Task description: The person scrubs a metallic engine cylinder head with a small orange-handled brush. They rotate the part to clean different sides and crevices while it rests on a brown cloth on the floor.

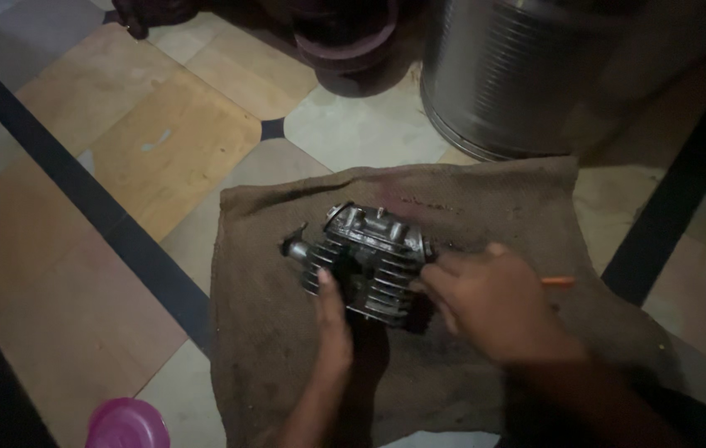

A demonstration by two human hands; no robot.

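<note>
A grey finned metal engine part point(367, 258) lies on a brown burlap sack point(278, 348) spread on the floor. My left hand point(332, 319) rests against its near side, thumb up along the fins. My right hand point(486, 300) touches the part's right edge with the fingertips and is closed around a thin tool with an orange handle point(558, 282) that sticks out to the right. The tool's working end is hidden behind my fingers.
A ribbed metal drum point(535, 75) stands at the back right, just beyond the sack. A dark round container point(344, 41) sits behind at centre. A pink lid point(127, 423) lies at the bottom left on the tiled floor.
</note>
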